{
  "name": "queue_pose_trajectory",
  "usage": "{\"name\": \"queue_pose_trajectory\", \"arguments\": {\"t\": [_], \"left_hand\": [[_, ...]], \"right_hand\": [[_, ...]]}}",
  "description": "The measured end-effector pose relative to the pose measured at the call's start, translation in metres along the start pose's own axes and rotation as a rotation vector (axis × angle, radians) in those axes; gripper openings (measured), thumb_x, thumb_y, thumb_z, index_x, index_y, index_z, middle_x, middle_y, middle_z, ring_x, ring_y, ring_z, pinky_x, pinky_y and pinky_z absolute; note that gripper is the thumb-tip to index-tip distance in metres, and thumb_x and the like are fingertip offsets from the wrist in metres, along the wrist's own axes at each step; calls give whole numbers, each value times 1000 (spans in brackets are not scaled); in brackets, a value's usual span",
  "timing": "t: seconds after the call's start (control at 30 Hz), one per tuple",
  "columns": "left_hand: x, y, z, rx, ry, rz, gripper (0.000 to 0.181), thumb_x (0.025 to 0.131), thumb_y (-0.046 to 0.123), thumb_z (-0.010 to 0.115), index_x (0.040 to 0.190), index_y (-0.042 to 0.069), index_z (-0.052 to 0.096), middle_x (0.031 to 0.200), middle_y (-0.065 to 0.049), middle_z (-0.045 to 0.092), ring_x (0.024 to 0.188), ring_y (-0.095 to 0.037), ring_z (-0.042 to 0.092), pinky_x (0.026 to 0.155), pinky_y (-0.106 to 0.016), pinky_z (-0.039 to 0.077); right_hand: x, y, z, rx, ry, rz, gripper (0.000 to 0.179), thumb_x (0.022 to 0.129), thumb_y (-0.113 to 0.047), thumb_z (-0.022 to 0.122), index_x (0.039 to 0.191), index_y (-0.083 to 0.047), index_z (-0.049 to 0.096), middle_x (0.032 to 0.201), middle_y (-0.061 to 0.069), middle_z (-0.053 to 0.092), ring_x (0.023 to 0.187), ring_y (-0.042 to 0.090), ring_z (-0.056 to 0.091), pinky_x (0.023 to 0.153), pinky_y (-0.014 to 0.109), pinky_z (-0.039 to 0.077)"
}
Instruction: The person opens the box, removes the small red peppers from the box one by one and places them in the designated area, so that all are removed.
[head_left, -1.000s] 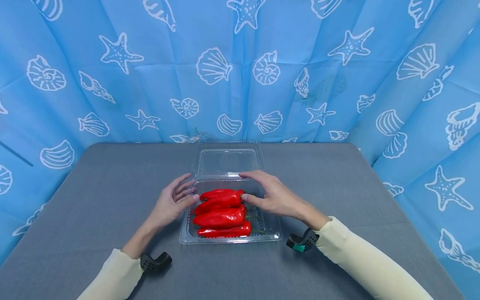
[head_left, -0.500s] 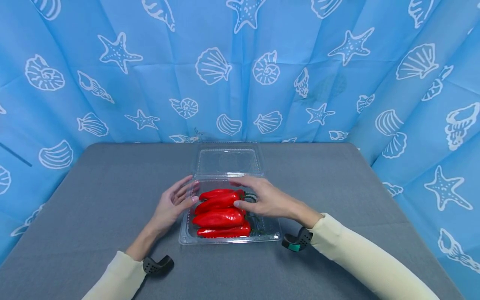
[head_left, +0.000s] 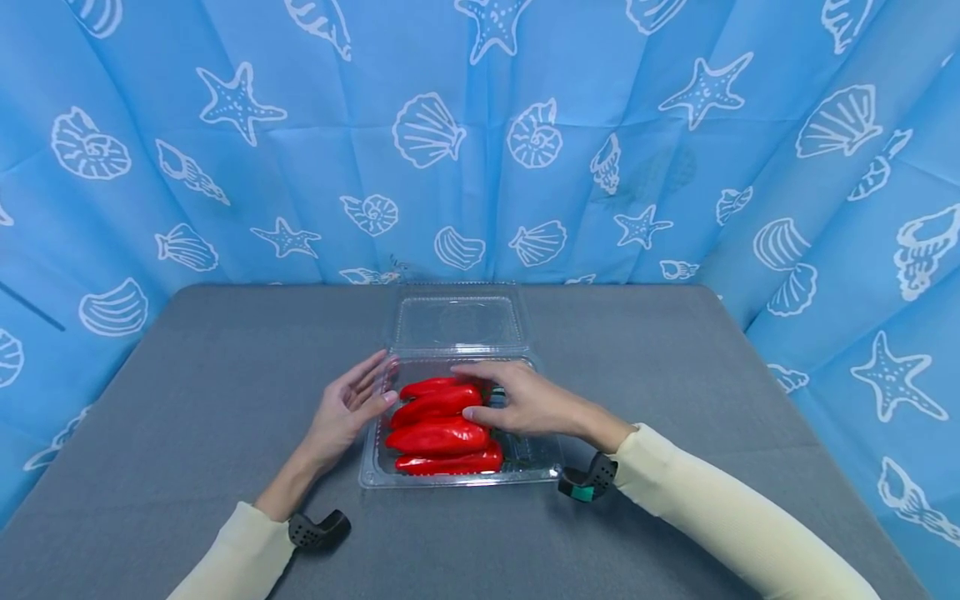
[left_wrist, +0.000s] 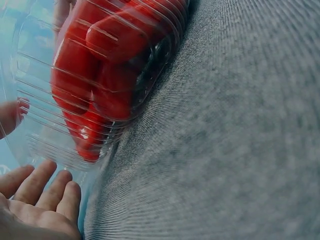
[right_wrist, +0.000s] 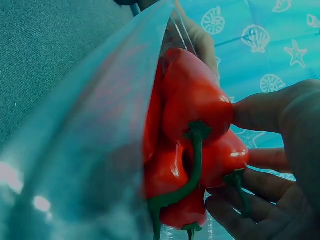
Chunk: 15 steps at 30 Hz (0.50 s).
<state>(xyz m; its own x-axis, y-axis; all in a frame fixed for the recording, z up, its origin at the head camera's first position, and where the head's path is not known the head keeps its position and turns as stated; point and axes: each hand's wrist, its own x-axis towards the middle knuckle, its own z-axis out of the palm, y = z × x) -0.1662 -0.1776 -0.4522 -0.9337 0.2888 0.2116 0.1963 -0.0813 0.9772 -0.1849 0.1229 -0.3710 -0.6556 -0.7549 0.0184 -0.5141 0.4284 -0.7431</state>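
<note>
Several red peppers [head_left: 438,435] with green stems lie side by side in a clear plastic clamshell box [head_left: 461,481], its lid [head_left: 457,321] folded back flat. My right hand [head_left: 536,404] reaches into the box from the right and holds peppers near their stem ends. In the right wrist view its thumb presses one red pepper [right_wrist: 192,95], while the fingertips touch another pepper [right_wrist: 225,156] below. At the box's left side, my left hand [head_left: 345,412] has its fingers spread and the thumb at the rim. Its relaxed fingers [left_wrist: 37,187] show beside the ribbed box wall in the left wrist view.
A grey cloth-covered table [head_left: 262,375] surrounds the box. Behind it and along the right hangs a blue curtain [head_left: 480,192] with white shells and starfish. Black wrist bands [head_left: 318,531] are worn on both arms.
My right hand has moved left, its thumb going from beside a stem onto the pepper's body. The pepper under it has shifted slightly. My left hand stays almost where it was.
</note>
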Motion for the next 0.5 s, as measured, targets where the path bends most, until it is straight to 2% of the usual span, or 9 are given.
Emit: {"name": "queue_pose_trajectory", "arguments": {"t": [0.17, 0.27, 0.5], "left_hand": [[-1, 0, 0, 15, 0, -2, 68, 98, 0, 61, 157, -2, 28, 157, -22, 40, 144, -37, 39, 109, -26, 42], [-1, 1, 1, 40, 0, 0, 69, 97, 1, 62, 157, -2, 28, 157, -22, 39, 144, -38, 37, 109, -27, 41], [-2, 1, 1, 47, 4, -1, 69, 97, 1, 62, 157, -3, 27, 157, -22, 39, 144, -37, 39, 109, -25, 42]], "right_hand": [[1, 0, 1, -20, 8, 6, 55, 94, -15, 72, 145, -4, 55, 119, -1, 67, 92, 17, 60, 76, 29, 57], [2, -2, 2, -35, 20, 3, 48, 94, -14, 71, 140, -5, 59, 116, -1, 68, 89, 16, 59, 73, 28, 56], [5, -1, 4, -49, 59, 19, 38, 94, -9, 72, 132, -6, 67, 125, 5, 69, 101, 15, 64, 89, 34, 59]]}}
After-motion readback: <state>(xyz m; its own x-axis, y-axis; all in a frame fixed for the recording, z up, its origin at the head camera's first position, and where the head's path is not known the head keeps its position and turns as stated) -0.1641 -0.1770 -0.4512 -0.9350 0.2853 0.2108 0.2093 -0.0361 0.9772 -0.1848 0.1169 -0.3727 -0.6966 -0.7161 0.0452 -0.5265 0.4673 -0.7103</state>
